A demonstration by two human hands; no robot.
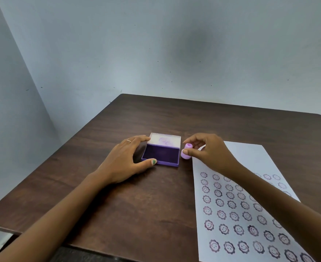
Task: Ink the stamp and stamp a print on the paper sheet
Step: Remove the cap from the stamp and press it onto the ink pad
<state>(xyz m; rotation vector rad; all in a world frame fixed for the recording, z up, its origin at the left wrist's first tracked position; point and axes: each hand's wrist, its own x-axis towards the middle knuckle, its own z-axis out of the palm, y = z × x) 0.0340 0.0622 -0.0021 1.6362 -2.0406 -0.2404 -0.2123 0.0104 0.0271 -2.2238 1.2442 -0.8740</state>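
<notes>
- Rows of smiley flower prints already fill the near part of the paper sheet [250,214], which lies on the right side of the bench [137,205]; its far end, close to the right hand, is blank.
- Left hand [125,159] holds the ink pad [161,154] at its left side, thumb on the near edge and fingers round the far corner, which steadies it.
- Ink pad sits open, lid tipped up at the back, dark purple pad exposed and untouched by the stamp.
- Right hand [207,150] pinches the small lilac stamp [186,151] between thumb and fingertips, just right of the pad and at the sheet's far left corner.
- Whether the stamp rests on the bench or is slightly lifted is hard to tell from this angle.
- Judging by this, the present round is at its start: pad opened and stamp grasped, while inking the stamp and pressing a new print on the blank area remain to be done.
</notes>
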